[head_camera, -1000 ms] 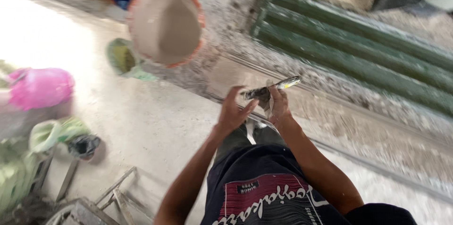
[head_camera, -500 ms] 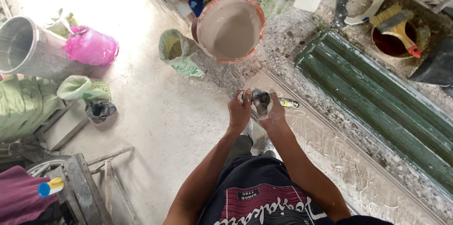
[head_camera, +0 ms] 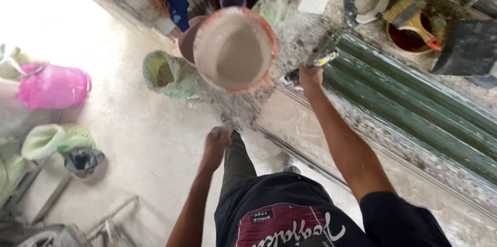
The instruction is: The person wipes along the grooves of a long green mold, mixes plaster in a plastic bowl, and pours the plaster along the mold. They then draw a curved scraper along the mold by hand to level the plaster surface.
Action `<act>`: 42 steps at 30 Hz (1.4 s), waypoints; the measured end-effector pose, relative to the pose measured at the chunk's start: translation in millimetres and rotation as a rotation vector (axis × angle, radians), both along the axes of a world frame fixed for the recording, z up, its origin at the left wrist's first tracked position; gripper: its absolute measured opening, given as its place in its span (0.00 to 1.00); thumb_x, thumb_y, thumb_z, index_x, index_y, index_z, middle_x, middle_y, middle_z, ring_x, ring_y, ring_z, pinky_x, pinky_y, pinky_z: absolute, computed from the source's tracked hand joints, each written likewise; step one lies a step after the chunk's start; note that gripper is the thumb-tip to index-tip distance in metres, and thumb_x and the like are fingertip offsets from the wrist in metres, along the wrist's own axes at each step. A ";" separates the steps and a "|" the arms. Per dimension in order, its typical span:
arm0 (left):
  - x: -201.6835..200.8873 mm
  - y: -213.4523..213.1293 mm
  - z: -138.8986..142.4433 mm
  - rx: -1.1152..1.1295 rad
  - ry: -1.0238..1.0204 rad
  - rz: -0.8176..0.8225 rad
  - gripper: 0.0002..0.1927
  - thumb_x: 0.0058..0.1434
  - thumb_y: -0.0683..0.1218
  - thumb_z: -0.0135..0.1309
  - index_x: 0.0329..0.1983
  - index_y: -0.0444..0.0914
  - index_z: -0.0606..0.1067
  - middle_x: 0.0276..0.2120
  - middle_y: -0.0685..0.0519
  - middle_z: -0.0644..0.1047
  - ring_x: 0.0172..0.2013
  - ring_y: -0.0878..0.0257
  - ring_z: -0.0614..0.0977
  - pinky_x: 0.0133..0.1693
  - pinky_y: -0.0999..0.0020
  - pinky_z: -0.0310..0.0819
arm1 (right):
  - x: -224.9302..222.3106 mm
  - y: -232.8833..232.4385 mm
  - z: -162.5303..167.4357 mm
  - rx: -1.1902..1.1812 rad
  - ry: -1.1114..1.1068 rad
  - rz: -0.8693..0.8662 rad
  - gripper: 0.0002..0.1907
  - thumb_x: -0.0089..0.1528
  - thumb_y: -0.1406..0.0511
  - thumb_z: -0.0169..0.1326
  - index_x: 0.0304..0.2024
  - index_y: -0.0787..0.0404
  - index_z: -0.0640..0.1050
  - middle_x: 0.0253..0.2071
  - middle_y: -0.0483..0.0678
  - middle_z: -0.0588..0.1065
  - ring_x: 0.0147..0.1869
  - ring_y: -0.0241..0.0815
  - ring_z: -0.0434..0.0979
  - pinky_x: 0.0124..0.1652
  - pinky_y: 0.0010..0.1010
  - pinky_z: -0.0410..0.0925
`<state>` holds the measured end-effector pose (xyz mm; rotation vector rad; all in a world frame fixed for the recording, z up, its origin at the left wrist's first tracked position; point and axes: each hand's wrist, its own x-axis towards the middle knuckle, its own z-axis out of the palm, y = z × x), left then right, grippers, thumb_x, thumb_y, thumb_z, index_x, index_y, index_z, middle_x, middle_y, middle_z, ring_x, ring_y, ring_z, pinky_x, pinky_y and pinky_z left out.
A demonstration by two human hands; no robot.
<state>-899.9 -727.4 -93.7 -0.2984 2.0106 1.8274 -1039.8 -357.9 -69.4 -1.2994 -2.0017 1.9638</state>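
Pink bag [head_camera: 53,86], green sheets [head_camera: 414,107], paintbrush [head_camera: 417,19].

The supporting surface is a pale, dusty concrete floor [head_camera: 134,138], strongly lit at the upper left. Directly on it stand:

- an orange-rimmed bucket [head_camera: 234,50] of whitish material, near the centre;
- an open greenish sack [head_camera: 166,73], just left of the bucket;
- a pink plastic bag [head_camera: 53,85] at the left edge;
- a pale green bag [head_camera: 49,141] and a small dark bag [head_camera: 83,161], side by side at lower left.

A green corrugated sheet [head_camera: 414,107] lies flat along the right side. A dark red bowl [head_camera: 409,37], with a brush [head_camera: 417,19] resting across it, sits beyond the sheet.
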 end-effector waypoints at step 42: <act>-413.9 -318.0 59.4 -1.023 0.388 -0.226 0.09 0.59 0.37 0.54 0.39 0.35 0.83 0.38 0.37 0.82 0.41 0.42 0.84 0.46 0.53 0.78 | 72.3 -43.5 106.2 0.618 0.241 -0.208 0.09 0.73 0.69 0.51 0.50 0.69 0.80 0.42 0.54 0.80 0.36 0.38 0.85 0.34 0.25 0.78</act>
